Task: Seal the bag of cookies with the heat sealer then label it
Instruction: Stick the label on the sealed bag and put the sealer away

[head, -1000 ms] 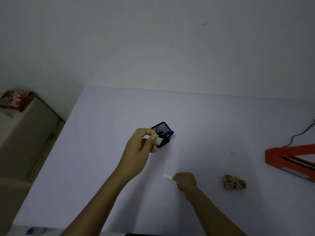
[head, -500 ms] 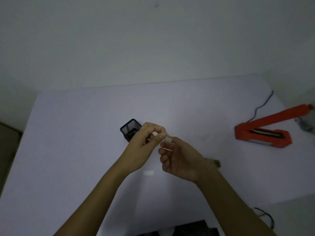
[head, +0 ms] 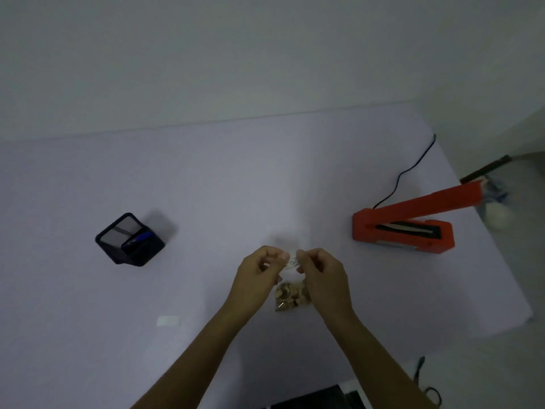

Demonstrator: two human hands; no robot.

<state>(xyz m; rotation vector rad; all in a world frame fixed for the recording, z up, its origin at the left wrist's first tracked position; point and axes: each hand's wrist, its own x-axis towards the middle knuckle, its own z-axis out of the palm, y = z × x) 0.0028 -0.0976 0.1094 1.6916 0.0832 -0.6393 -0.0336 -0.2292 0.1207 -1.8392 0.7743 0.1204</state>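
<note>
Since the frame half a second ago, both hands have shifted to the right and lower in the frame, and the bag of cookies, then mostly hidden behind the right hand, now shows between the two wrists.

A person's bare forearms reach up from the bottom edge over a pale table. The left hand and right hand meet just below the centre of the frame, close together, fingertips facing each other. Between thumb and forefinger of each hand is pinched a small white label, one hand on each end; dark marks show on it, too blurred to read. The other fingers are curled in.

The bag of cookies lies on the table directly below the label, between the hands, clear plastic with tan pieces inside. Whether the label touches the bag cannot be told.

At the right of the frame sits the red heat sealer, its arm raised and slanting up to the right, a black cord trailing from it towards the upper right. At the left stands a black mesh pen holder with a blue pen in it. A small white strip lies on the table at lower left of centre, well apart from the hands.
</note>
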